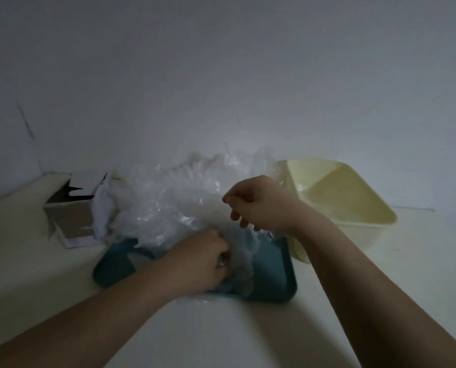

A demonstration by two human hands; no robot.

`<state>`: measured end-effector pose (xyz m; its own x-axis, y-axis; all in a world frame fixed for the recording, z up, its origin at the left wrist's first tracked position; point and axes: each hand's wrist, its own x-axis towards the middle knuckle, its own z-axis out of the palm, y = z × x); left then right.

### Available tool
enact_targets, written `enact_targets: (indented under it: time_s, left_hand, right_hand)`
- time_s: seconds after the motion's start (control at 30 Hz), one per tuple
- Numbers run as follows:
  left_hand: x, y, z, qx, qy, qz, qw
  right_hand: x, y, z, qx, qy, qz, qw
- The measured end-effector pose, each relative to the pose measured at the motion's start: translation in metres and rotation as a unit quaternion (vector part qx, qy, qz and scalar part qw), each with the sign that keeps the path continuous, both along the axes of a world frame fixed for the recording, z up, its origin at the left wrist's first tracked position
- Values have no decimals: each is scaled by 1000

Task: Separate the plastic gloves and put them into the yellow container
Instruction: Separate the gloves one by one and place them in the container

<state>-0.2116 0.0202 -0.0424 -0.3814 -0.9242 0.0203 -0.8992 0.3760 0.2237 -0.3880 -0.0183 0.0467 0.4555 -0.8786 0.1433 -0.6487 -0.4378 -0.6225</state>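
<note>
Separation step imo: left hand (208, 258) curled, gripping gloves (173, 203) heaped on tray (272, 269), right hand (261, 205) fingers curled, pinching a sheet up; next I'd peel one free w/o dragging others, drop in bin (335, 179) just right.

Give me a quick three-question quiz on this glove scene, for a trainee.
1. True or false: the container sits left of the tray.
2. The tray's colour: A) red, B) teal, C) white.
3. Fill in: the left hand and right hand both grip clear plastic ___.
Key: 1 false; 2 B; 3 gloves.
</note>
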Motion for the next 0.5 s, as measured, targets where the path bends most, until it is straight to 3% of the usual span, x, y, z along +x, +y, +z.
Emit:
enact_targets:
  time_s: [0.23,0.4,0.5]
  left_hand:
    - [21,-13,27,-20,220,82,972]
    - [25,-20,83,4,428,144,892]
    - [20,-20,103,16,503,138,853]
  right_hand:
    - [1,-24,-17,-15,-104,26,994]
    - [-4,-28,-13,5,-158,61,986]
    - [-3,-30,-16,-11,-205,27,978]
